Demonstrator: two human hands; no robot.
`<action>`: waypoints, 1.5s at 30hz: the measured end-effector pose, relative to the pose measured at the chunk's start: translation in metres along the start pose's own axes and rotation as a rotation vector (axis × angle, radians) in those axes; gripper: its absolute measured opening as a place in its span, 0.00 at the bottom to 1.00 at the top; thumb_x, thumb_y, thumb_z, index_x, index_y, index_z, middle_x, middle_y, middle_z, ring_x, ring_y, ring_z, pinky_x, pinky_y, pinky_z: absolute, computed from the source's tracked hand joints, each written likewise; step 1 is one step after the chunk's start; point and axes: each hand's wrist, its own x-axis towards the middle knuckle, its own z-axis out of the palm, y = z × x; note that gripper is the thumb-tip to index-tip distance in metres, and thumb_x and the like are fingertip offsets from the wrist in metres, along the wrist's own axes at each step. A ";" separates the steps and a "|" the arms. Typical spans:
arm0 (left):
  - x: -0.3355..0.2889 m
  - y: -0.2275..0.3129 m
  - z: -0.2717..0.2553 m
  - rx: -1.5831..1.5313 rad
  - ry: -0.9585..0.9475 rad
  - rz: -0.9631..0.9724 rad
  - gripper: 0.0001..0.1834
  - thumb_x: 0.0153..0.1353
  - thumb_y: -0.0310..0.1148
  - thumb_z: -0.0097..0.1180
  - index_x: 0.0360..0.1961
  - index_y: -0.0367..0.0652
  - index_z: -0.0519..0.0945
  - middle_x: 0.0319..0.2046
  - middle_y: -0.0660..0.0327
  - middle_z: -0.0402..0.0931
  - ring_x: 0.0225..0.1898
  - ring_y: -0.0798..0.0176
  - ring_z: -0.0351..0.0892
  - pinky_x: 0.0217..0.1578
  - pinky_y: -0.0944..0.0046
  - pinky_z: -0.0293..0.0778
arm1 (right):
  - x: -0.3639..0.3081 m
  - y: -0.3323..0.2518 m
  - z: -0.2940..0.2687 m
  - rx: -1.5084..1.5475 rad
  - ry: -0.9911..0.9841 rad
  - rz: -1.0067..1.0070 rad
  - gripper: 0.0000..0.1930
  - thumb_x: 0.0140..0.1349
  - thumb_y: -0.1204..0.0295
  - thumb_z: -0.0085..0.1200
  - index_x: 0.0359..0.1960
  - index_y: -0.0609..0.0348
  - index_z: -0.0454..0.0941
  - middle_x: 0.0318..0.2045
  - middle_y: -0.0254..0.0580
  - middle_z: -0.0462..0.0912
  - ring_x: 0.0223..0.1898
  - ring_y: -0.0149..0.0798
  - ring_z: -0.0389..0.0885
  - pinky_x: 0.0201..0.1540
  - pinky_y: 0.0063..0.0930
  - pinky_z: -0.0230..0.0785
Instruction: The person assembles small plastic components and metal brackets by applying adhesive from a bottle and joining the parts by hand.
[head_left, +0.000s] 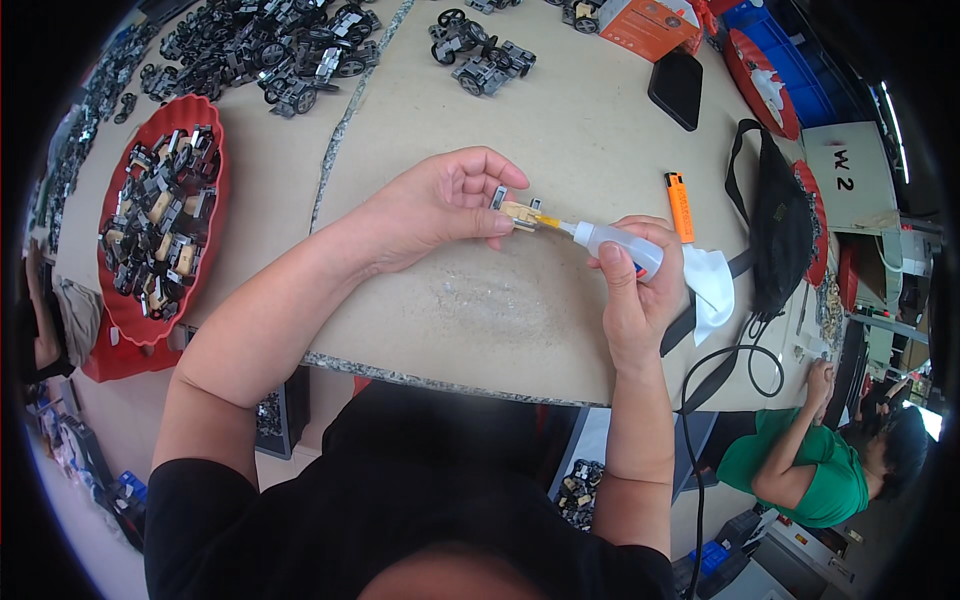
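Over the middle of the table, my left hand (pixel 447 203) pinches a small tan and grey plastic toy part (pixel 521 212) between thumb and fingers. My right hand (pixel 645 285) is wrapped round a white squeeze glue bottle (pixel 618 250), tilted with its thin yellowish nozzle pointing left. The nozzle tip meets the tan part or lies just beside it; I cannot tell which. To the left, a red scalloped tray (pixel 216 190) holds many similar tan, grey and black parts. Beyond my hands sit a few grey and black wheeled toy pieces (pixel 482 58).
An orange lighter (pixel 679 207), a white cloth (pixel 711 290), a black pouch with straps (pixel 782 220) and a black phone (pixel 676 90) lie at the right. A black cable (pixel 690 400) hangs over the front edge. Wheeled pieces heap at back left (pixel 270 50). A person in green (pixel 815 470) works at right.
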 end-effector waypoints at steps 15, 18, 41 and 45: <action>-0.001 0.000 -0.002 -0.059 -0.015 -0.027 0.16 0.55 0.24 0.53 0.46 0.40 0.67 0.36 0.63 0.72 0.35 0.73 0.71 0.36 0.73 0.69 | 0.010 -0.002 -0.011 0.639 0.203 0.292 0.11 0.56 0.77 0.50 0.39 0.63 0.65 0.35 0.43 0.73 0.29 0.32 0.75 0.33 0.24 0.70; -0.001 0.001 -0.002 -0.078 -0.022 -0.027 0.17 0.55 0.24 0.53 0.46 0.40 0.67 0.36 0.63 0.72 0.35 0.73 0.71 0.36 0.73 0.69 | 0.015 -0.001 -0.007 0.648 0.254 0.381 0.13 0.53 0.80 0.53 0.40 0.63 0.65 0.37 0.44 0.74 0.33 0.33 0.76 0.38 0.25 0.70; -0.008 0.001 0.012 1.144 -0.017 0.937 0.26 0.36 0.09 0.48 0.40 0.40 0.75 0.29 0.60 0.75 0.33 0.58 0.73 0.33 0.64 0.71 | 0.020 0.027 -0.008 0.164 0.092 0.283 0.18 0.47 0.84 0.53 0.40 0.62 0.63 0.41 0.42 0.72 0.46 0.32 0.70 0.51 0.24 0.61; -0.008 -0.001 0.014 1.099 -0.037 0.881 0.27 0.36 0.10 0.48 0.41 0.41 0.75 0.30 0.60 0.74 0.32 0.59 0.73 0.32 0.65 0.71 | 0.022 0.026 -0.010 0.137 0.096 0.321 0.17 0.48 0.83 0.54 0.39 0.63 0.64 0.40 0.41 0.72 0.45 0.31 0.70 0.51 0.23 0.61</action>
